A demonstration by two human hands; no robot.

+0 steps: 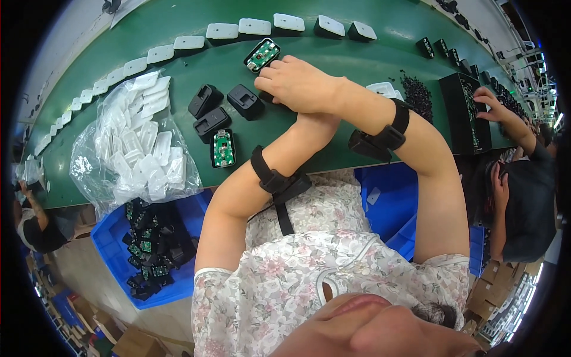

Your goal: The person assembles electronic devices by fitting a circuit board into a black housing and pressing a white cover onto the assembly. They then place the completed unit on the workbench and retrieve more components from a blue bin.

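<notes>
Right hand [294, 83] lies knuckles-up over the left hand, fingers curled, at the green conveyor belt [333, 50]; left hand is hidden under it, so what either grips can't be told. An open black housing with a green circuit board [262, 55] touches the right fingertips. Three closed black housings [225, 107] and another open one [223, 147] sit just left of the wrists, beside a bag of white covers [140, 143].
</notes>
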